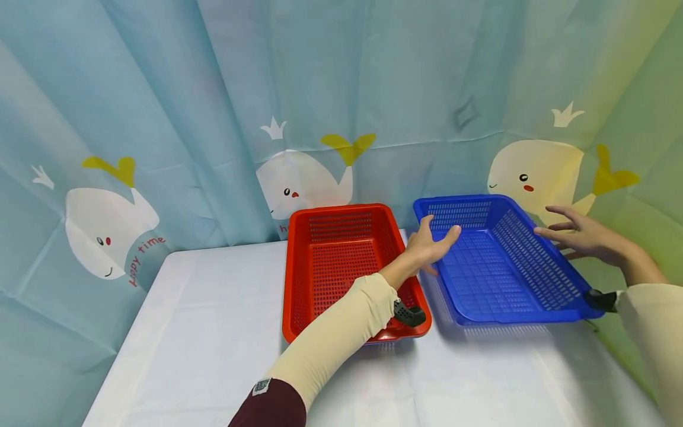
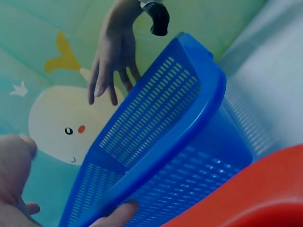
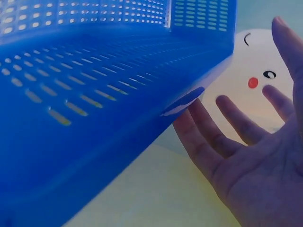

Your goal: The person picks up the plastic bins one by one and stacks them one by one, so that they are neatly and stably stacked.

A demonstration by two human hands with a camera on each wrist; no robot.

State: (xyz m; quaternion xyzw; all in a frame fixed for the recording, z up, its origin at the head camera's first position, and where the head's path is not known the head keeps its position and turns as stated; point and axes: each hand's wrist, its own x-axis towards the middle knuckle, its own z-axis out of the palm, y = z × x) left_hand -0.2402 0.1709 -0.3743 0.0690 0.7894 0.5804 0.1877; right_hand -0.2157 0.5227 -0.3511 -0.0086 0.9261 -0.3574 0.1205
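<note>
A blue plastic basket with slotted walls stands on the right part of the white table; nothing shows inside it. My left hand is at its left rim, thumb and fingers spread, with one fingertip against the outer wall under the rim in the left wrist view. On the far side, my right hand hovers by the right rim with its fingers loosely extended. From the right wrist view, that hand's fingers reach up beside the outer edge of the basket, some partly hidden behind it.
A red plastic basket sits to the left of the blue one, under my left forearm. The white tablecloth stretches left and in front. A blue curtain with whale prints hangs behind, and a green one at the right.
</note>
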